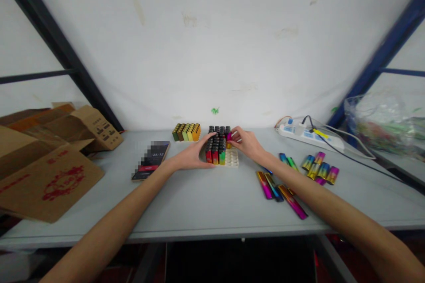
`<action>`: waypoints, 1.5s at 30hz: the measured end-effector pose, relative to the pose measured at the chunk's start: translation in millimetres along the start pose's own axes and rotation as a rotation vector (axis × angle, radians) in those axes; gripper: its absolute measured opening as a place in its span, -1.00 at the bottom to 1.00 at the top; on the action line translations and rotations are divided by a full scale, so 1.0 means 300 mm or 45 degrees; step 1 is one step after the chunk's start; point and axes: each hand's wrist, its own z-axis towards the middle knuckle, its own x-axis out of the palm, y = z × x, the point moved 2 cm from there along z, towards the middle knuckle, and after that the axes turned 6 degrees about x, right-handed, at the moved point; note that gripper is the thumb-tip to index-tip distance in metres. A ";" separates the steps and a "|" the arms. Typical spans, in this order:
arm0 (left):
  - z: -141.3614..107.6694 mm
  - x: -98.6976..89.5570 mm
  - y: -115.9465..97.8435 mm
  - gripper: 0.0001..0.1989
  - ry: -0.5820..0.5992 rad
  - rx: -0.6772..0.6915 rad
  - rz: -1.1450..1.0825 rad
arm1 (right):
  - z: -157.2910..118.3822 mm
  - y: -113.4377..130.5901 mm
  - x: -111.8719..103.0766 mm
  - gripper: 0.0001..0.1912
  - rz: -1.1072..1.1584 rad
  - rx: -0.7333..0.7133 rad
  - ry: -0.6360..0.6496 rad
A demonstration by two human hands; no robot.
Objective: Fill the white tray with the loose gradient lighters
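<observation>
Rows of lighters (pixel 215 147) with black tops and red, green and other coloured bodies stand upright in a white tray (pixel 234 162) at the middle of the table. My left hand (pixel 191 154) is wrapped round the left side of this group, thumb at the front and fingers toward the back. At the group's right side, my right hand (pixel 245 142) pinches a purple lighter (pixel 229 139) between thumb and fingers. The lighter's lower end sits at the tray, partly hidden. Holes without lighters show at the tray's front right.
Behind stands a second group of gold and green pieces (pixel 186 132). Loose shiny metallic sleeves (pixel 292 202) lie at the right, under and beside my forearm. A phone (pixel 152 161), cardboard boxes (pixel 56 163), a power strip (pixel 310 135) with cables and a plastic bag (pixel 385 119) surround the work.
</observation>
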 end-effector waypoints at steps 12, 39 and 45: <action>0.002 -0.002 0.005 0.14 0.006 0.020 0.032 | -0.006 0.002 0.020 -0.85 -0.370 -0.053 0.112; -0.005 0.001 0.005 0.12 0.017 -0.013 0.112 | -0.126 -0.089 -0.366 -0.43 -0.783 0.505 0.895; -0.004 0.003 0.009 0.13 0.008 -0.009 0.046 | -0.159 -0.085 -0.354 -0.48 -0.696 0.539 1.119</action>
